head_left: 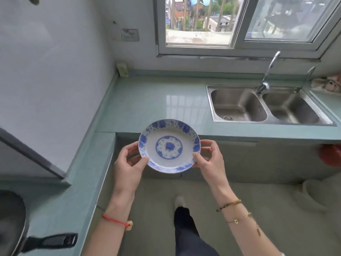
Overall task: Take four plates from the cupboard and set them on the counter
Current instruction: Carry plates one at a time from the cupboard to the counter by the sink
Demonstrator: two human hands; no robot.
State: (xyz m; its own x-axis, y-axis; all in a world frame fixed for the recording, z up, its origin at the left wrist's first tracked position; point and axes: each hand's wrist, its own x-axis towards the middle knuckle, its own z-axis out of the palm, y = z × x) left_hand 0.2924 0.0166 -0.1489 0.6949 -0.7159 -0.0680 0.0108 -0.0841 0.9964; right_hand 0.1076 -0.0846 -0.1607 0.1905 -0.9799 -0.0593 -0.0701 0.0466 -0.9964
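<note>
A white plate (169, 146) with a blue flower pattern is held level in the air, just in front of the pale green counter (147, 104). My left hand (129, 163) grips its left rim with the thumb on top. My right hand (208, 157) grips the right rim the same way. The plate overlaps the counter's front edge in the view. No cupboard and no other plate are in view.
A steel double sink (263, 106) with a tap (267, 74) sits at the counter's right. A side counter (73, 182) runs along the left wall, with a black pan (11, 224) and its handle at the near end. A window is above the counter.
</note>
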